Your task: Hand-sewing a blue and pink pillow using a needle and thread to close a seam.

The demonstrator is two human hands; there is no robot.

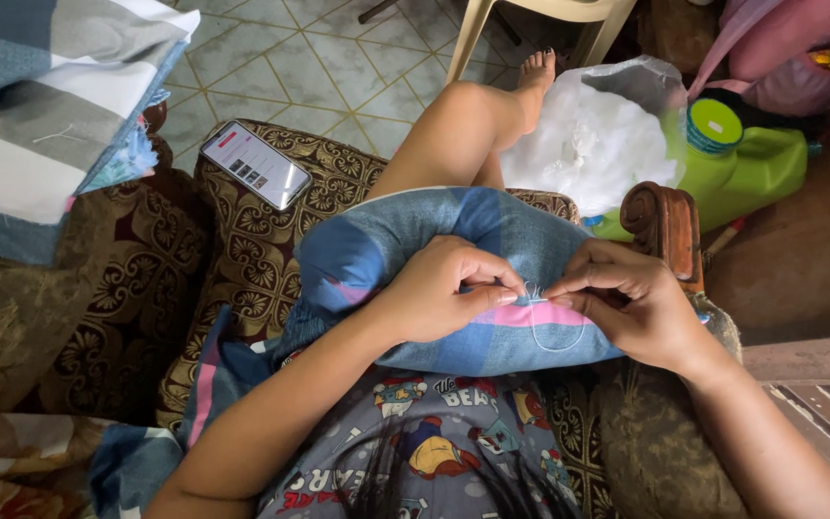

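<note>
A stuffed pillow [405, 240] in blue, grey and pink checked fabric lies across my lap. My left hand [439, 288] pinches its edge at the seam, thumb and fingers closed on the cloth. My right hand [626, 303] meets it from the right, fingertips pinched on a white thread [554, 338] that loops down over the pink stripe. A needle is too small to make out. Both hands touch the pillow's near edge, fingertips almost together.
A smartphone [255, 163] lies on the patterned sofa cushion [242, 250] to the left. Folded checked fabric [40, 106] is stacked at upper left. A bag of white stuffing [593, 135], a green container [751, 168] and the carved wooden armrest [665, 226] are on the right.
</note>
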